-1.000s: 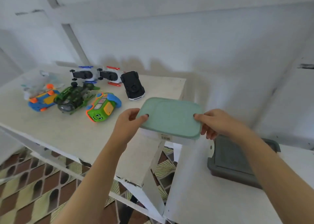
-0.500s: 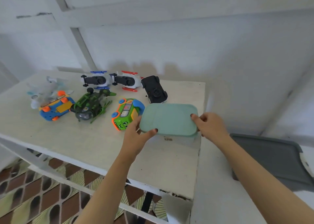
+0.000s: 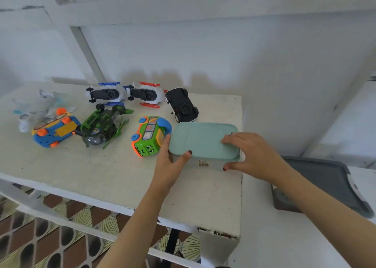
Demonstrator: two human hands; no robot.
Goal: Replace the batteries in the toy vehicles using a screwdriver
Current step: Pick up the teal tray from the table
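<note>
A white box with a pale green lid [image 3: 200, 140] rests on the white table [image 3: 91, 172] near its right edge. My left hand [image 3: 169, 162] grips the box's left front corner, thumb on the lid. My right hand [image 3: 250, 153] holds the right end, fingers over the lid and thumb on the front wall. Several toy vehicles lie to the left and behind: a green bus [image 3: 149, 138], a black car [image 3: 182, 105] on its back, a green helicopter [image 3: 102, 125], a blue and orange car [image 3: 55, 130], and two white racers [image 3: 126, 93]. No screwdriver shows.
A clear plastic toy plane [image 3: 38, 107] lies at the far left. A dark grey lidded bin [image 3: 323, 184] sits on a lower white surface to the right. The white wall runs close behind the table. Patterned floor shows below the table's front edge.
Both hands have carried the green-lidded box forward from over the gap and set it down on the table beside the green bus. My right hand has shifted onto the lid.
</note>
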